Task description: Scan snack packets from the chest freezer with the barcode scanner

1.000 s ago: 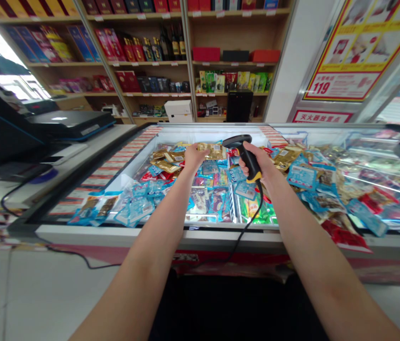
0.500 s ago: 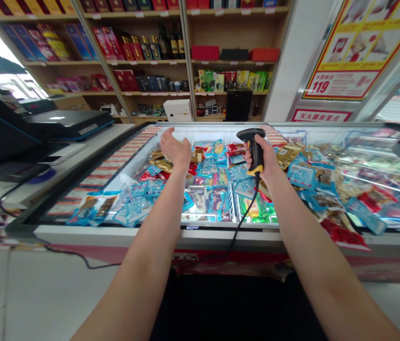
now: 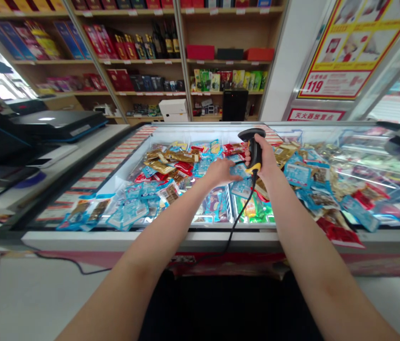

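My right hand (image 3: 264, 154) is wrapped round the grip of a black and yellow barcode scanner (image 3: 255, 150), held head-up over the freezer; its cord (image 3: 240, 213) hangs down toward the front edge. Just left of it, my left hand (image 3: 222, 172) is stretched out over the blue snack packets (image 3: 241, 186), thumb and fingers apart, with nothing visible in it. Whether its fingertips touch a packet, I cannot tell. Gold packets (image 3: 182, 156) and red packets (image 3: 184, 167) lie heaped to the left of that hand.
The chest freezer (image 3: 114, 238) spans the front, packets piled on its glass, with more at the right (image 3: 322, 175) and two blue ones (image 3: 82, 211) at the left corner. A scale-like device (image 3: 59, 124) stands on the left counter. Stocked shelves (image 3: 150, 61) line the back.
My left hand has moved right and down, from above the gold packets at the left to beside the scanner. My right hand still holds the scanner in about the same place.
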`<state>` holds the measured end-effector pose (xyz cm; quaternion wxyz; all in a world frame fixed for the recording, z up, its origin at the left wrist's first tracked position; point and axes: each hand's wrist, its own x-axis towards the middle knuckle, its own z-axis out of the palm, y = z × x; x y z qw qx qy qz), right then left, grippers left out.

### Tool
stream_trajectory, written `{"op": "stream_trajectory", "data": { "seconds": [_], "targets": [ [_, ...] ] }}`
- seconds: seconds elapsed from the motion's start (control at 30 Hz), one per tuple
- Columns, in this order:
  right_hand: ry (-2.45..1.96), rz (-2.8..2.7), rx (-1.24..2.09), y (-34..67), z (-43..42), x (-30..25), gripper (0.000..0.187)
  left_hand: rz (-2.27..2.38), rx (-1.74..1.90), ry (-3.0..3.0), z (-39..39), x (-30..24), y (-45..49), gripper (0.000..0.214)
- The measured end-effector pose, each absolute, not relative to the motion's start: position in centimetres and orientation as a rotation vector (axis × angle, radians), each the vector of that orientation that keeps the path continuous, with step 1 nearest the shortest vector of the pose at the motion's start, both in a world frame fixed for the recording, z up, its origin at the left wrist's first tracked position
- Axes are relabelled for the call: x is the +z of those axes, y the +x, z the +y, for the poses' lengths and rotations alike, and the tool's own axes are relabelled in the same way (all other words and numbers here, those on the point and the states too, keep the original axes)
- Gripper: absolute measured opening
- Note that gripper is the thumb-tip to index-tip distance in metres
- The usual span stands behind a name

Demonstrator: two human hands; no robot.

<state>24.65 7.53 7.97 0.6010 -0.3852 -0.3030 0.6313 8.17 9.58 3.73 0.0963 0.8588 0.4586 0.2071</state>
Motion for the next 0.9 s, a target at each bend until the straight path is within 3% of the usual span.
{"op": "stream_trajectory", "data": {
  "seconds": [0.37,0.7,0.9],
  "targets": [
    [-0.904,-0.713,1.410,24.9,7.5,8.1,0.039,1.320,0.666,2.273,11.1,3.3,7.3,0.061],
    [-0.901,-0.733,1.456,23.7,7.0,8.2,0.039,1.607,1.071,1.944,13.5,4.5,4.2,0.017],
    [-0.895,-0.777,1.570,22.3,6.9,7.8,0.039,1.738,1.270,1.834,14.5,4.4,2.9,0.015]
  ]
}}
